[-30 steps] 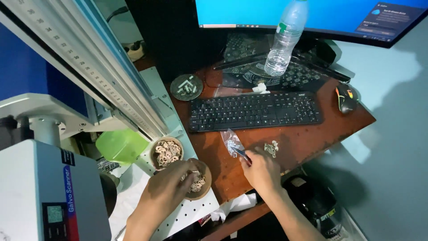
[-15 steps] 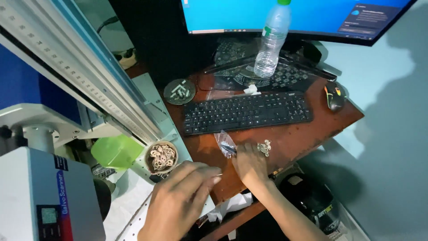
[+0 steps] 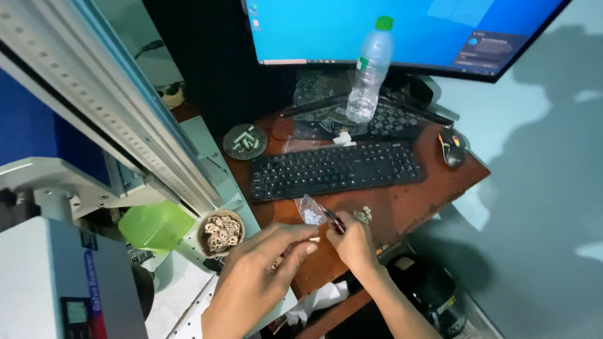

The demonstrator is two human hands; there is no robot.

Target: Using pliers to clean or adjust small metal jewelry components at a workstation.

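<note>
Left hand has come off the near bowl, fingers now loosely curled, empty, meeting the right hand. Right grips tweezers beside small clear bag; bowl of rings sits left.

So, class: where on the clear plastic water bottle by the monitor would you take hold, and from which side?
Grip the water bottle round its mid body, below the green cap. It stands upright, so the hand comes from the front, over the keyboard; the monitor blocks the back.
</note>
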